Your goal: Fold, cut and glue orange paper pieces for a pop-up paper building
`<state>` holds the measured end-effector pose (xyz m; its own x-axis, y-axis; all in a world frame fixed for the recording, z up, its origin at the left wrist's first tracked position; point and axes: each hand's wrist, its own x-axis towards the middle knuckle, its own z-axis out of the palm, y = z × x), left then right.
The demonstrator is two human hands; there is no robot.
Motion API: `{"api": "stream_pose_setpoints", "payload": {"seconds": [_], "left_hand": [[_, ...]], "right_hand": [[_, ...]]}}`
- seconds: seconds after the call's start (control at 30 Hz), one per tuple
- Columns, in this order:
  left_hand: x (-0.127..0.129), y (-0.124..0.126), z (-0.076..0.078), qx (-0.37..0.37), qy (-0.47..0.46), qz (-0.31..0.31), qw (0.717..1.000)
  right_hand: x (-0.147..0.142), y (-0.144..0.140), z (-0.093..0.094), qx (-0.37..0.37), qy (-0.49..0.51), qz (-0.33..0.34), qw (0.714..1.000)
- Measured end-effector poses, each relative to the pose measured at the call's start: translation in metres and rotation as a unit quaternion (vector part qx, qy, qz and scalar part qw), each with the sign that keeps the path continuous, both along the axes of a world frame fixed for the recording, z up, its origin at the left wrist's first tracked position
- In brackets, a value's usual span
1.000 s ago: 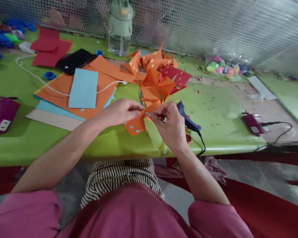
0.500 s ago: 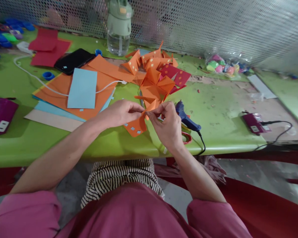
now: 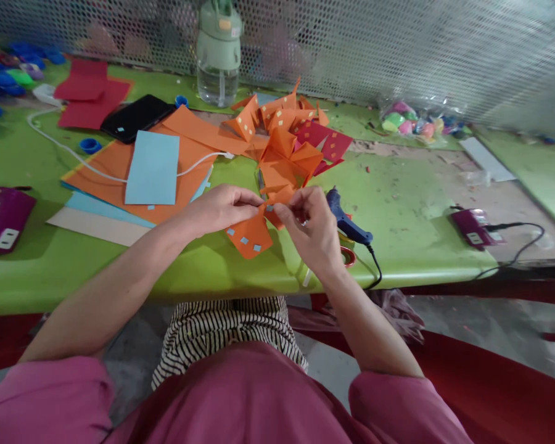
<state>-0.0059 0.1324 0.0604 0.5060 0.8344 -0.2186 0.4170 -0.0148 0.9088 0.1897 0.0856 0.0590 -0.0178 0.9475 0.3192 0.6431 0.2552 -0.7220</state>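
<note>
over the worktop [image 3: 411,203], left of the glue gun [image 3: 350,228], left hand [image 3: 217,211] and right hand [image 3: 315,234] pinch partly hidden, folded orange paper [image 3: 252,232].

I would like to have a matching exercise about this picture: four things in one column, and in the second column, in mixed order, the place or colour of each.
1. glue gun
2. drinking bottle
3. phone
4. orange paper piece with pale squares

A. standing upright near the mesh screen
B. held by the left hand and right hand
C. black, lying flat
D. dark blue

Pairs: 1-D, 2-A, 3-C, 4-B
</note>
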Motion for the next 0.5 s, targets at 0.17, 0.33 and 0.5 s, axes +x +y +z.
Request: {"api": "stream_pose_setpoints", "payload": {"seconds": [0.17,0.33,0.5], "left_hand": [[-0.002,-0.001,0.0,0.0,0.017,0.02,1.0],[-0.002,-0.001,0.001,0.022,0.023,0.027,0.999],[-0.002,0.002,-0.005,-0.003,-0.025,0.013,1.0]], "right_hand": [[0.023,0.003,0.002,0.063,-0.057,-0.027,0.996],[0.027,0.002,-0.006,0.028,-0.059,0.03,0.997],[0.016,-0.001,0.002,0.15,-0.215,0.041,0.964]]}}
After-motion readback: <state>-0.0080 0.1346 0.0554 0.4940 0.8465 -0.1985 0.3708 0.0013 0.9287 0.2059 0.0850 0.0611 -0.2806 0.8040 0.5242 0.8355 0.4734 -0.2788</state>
